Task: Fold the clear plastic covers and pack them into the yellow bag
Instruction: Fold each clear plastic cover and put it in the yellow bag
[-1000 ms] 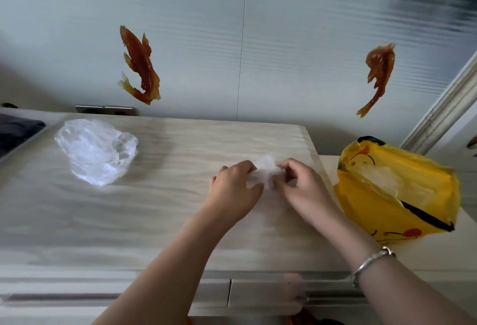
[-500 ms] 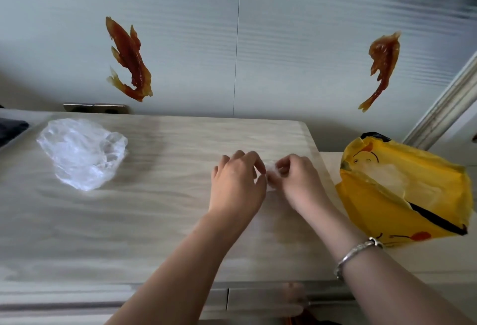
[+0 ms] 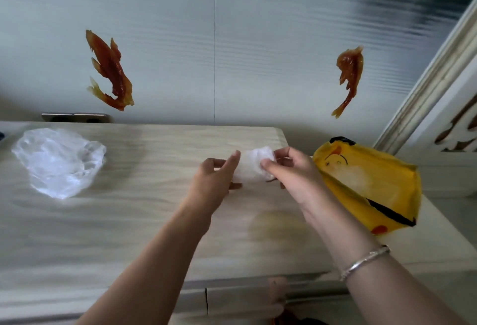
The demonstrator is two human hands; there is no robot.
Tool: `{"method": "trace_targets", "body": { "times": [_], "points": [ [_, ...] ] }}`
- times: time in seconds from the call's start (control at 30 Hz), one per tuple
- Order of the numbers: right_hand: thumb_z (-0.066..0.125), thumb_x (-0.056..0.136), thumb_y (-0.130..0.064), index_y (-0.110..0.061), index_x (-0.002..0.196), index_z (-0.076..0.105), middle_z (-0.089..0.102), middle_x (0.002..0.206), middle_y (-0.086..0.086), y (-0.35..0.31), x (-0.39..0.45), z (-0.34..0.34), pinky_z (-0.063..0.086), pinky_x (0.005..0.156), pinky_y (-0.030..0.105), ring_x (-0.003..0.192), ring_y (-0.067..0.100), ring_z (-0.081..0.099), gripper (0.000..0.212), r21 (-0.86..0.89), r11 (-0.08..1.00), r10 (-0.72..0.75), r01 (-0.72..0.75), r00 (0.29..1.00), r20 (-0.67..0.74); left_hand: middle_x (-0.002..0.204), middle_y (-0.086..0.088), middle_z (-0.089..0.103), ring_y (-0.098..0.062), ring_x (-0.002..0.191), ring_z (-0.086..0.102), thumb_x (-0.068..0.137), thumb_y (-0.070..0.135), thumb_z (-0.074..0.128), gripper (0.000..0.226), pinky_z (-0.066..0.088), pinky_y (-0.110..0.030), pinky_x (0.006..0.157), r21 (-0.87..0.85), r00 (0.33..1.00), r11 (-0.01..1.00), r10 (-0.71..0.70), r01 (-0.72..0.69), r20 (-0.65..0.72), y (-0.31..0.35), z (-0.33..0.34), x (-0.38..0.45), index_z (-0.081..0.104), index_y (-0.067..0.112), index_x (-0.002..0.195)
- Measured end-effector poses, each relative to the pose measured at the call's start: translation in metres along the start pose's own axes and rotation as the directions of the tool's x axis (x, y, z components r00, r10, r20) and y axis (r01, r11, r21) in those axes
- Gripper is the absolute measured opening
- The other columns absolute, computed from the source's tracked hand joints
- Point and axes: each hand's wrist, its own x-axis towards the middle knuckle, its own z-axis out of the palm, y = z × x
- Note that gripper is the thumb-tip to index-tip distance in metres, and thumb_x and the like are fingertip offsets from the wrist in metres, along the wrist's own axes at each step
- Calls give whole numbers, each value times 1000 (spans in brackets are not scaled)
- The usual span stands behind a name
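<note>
A small folded clear plastic cover (image 3: 251, 168) is held just above the wooden tabletop (image 3: 144, 221) between both hands. My left hand (image 3: 215, 181) grips its left end with thumb up. My right hand (image 3: 290, 172) pinches its right end; a silver bracelet sits on that wrist. A heap of loose clear plastic covers (image 3: 58, 160) lies at the table's far left. The yellow bag (image 3: 371, 185), printed with a duck face, lies on its side on the lower white surface to the right, with pale plastic showing through it.
The table's right edge drops to a lower white surface (image 3: 436, 244) where the bag rests. A grey wall with two orange fish decorations (image 3: 109, 71) stands behind. A white carved frame (image 3: 438, 107) rises at far right. Drawer fronts (image 3: 232, 301) run along the near edge.
The hands were pressing the cover flat on the table; now they have lifted it slightly and hold it as a compact bundle, shifted a little toward the bag.
</note>
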Motion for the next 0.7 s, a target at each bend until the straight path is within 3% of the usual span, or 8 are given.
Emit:
{"method": "trace_targets", "body": {
  "times": [0.1,0.17,0.3,0.4,0.47,0.57,0.63,0.7],
  "points": [
    [67,87,-19,-13,105,53,62,80,-4,-4,-12,-13,41,49,8,51,-8,57,24,50,999,-9,9,1000,12,89,-9,67,-20,78,62,89,17,63,14,52,-37,83,-96,997,992,77,-78,-16,0,13,-5,63,9,101],
    [66,88,-21,-13,106,48,60,81,-4,-5,-18,-23,47,54,13,50,-9,56,27,48,998,-50,51,999,-17,86,-9,69,-20,77,63,88,14,63,9,53,-37,82,-90,992,988,127,-128,-22,1,25,-8,64,11,96],
    [58,91,-14,-23,96,44,58,80,1,-5,-15,-49,55,70,40,67,9,56,17,-46,984,-180,174,971,-158,89,-8,70,-17,77,64,90,22,63,10,53,-37,82,-84,984,981,179,-176,26,6,54,-14,62,14,97],
    [52,94,-8,-24,93,42,62,88,4,-5,-5,-75,55,64,41,71,14,57,19,-109,975,-220,195,922,-318,99,0,66,-13,85,62,95,33,55,14,46,-23,67,-17,973,975,222,-222,68,10,75,-16,60,23,104],
    [46,94,-2,-20,97,44,57,86,-2,1,2,-96,54,61,38,70,15,57,19,-201,970,-209,139,898,-386,112,5,62,-9,96,57,97,36,49,25,40,-14,65,30,959,966,250,-256,134,9,88,-17,61,26,117],
    [41,91,4,-16,91,52,55,89,-8,20,14,-117,53,61,37,75,12,55,22,-310,951,-125,-4,911,-394,120,14,54,0,108,44,99,43,42,39,35,-13,80,50,932,963,243,-266,268,7,101,-20,57,28,131],
    [46,91,1,-17,84,59,57,99,-7,33,24,-124,49,64,32,88,15,57,23,-353,932,-65,-79,924,-378,112,16,53,2,102,44,99,46,39,40,34,-11,79,79,916,960,230,-269,328,7,109,-19,60,27,127],
    [51,93,-7,-20,86,65,58,103,-7,43,37,-127,45,73,30,97,15,55,20,-384,911,10,-149,940,-341,100,14,53,5,82,46,100,45,37,39,33,-2,63,109,908,959,206,-262,365,9,116,-18,66,25,116]
  ]
}}
